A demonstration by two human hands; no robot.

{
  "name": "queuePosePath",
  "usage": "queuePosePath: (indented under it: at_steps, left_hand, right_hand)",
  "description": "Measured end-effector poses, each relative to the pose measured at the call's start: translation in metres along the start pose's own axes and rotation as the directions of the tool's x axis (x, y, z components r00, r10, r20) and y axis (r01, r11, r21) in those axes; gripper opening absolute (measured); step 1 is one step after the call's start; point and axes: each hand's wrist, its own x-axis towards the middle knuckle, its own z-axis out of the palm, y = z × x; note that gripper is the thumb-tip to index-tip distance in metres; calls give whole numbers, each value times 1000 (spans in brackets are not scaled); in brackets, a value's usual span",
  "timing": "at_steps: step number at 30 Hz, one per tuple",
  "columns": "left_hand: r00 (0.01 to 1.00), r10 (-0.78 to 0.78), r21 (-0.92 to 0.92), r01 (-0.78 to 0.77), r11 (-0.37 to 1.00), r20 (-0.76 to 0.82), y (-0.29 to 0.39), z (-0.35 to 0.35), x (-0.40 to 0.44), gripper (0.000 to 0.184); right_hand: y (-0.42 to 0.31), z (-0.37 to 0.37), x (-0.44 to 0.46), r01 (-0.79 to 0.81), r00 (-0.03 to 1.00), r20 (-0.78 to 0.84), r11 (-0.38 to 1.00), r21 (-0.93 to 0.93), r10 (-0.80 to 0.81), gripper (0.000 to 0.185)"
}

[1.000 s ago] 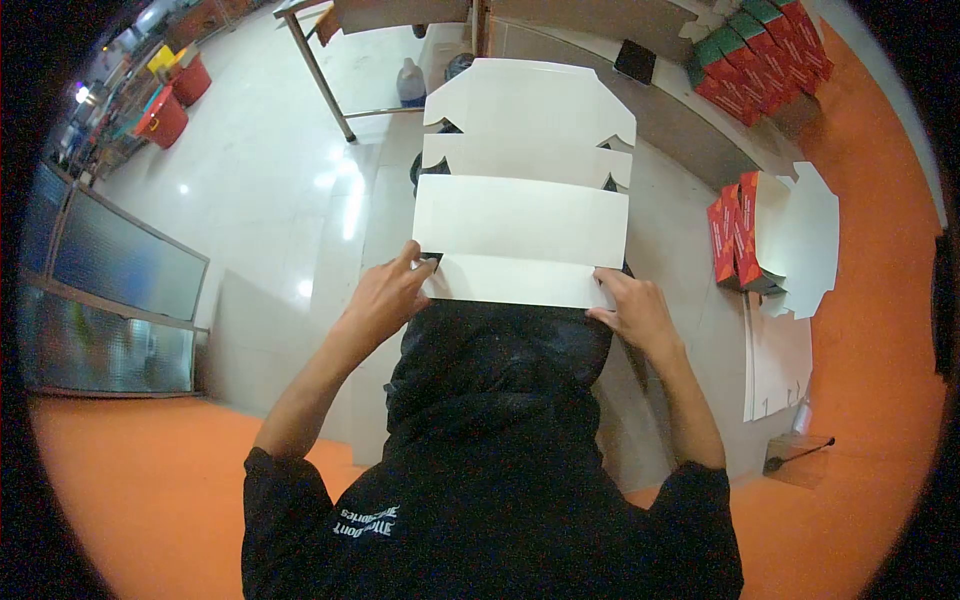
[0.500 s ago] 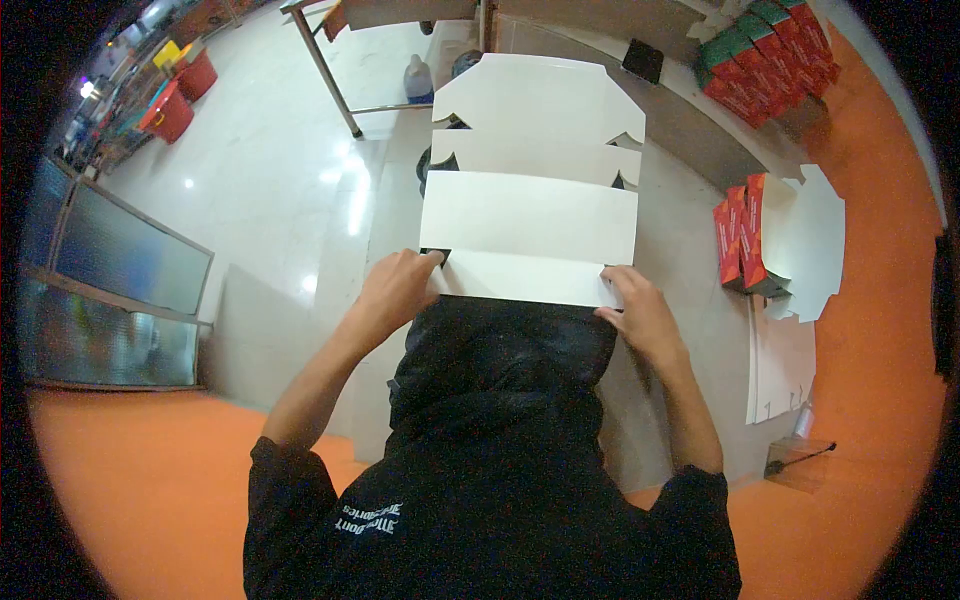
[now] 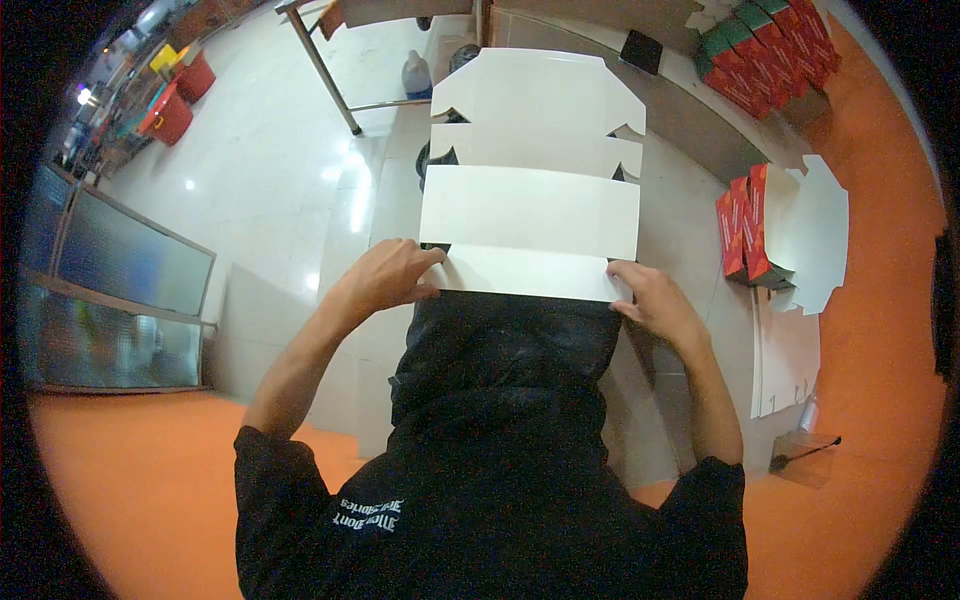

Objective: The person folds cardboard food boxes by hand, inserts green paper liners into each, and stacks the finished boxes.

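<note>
A white die-cut cardboard sheet [image 3: 530, 215] lies over my lap, its plain inner side up, with notches along both side edges and cut corners at the far end. My left hand [image 3: 392, 272] grips the near left corner, thumb and fingers closed on the edge beside a dark notch. At the near right corner my right hand [image 3: 655, 298] pinches the sheet between thumb and fingers. The near strip is creased along a fold line between the hands.
Red boxes [image 3: 735, 230] and an open white box blank [image 3: 820, 235] are at the right, above more white sheets [image 3: 788, 360]. Stacked red and green boxes [image 3: 765, 60] stand at the upper right. A metal-legged table [image 3: 325, 75] and a bottle [image 3: 416, 76] are ahead.
My left hand has shifted slightly, its fingers now at the notch and near edge. My right hand keeps its pinch. Both elbows have spread outward a little.
</note>
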Motion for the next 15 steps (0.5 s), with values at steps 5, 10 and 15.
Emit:
queuePosePath:
  at_steps: [5,10,15]
  left_hand:
    - [999,-37,-20,37,999,-36,1,1,-2,38]
    - [985,-115,-83,105,991,-131,7,10,-4,39]
    - [967,-150,-141,122,982,-208,9,17,-9,43]
  right_hand:
    - [-25,-4,-2,-69,994,-94,985,-159,54,47]
    - [-78,15,32,-16,979,-200,997,70,30,33]
    - [-114,75,105,-4,977,-206,975,223,51,22]
